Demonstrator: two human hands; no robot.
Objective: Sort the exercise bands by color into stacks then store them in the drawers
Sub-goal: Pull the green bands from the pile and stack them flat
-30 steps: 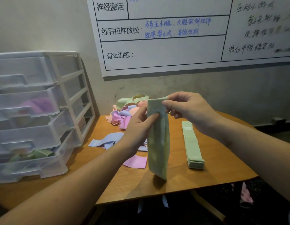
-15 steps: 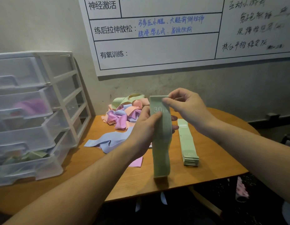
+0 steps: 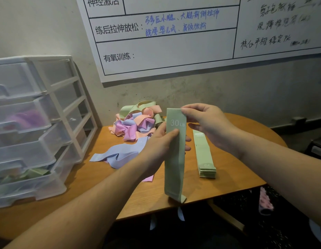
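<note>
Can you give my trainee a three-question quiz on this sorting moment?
1. True or false: both hands grip the green band.
2. The green stack lies on which side of the held band? A) the person's left B) the person's right C) under it
3. Fill in: the held band reads "30 ___".

Key:
1. True: the left hand grips it just below the print and the right hand pinches its top corner.
2. B: it lies flat on the table.
3. LB
</note>
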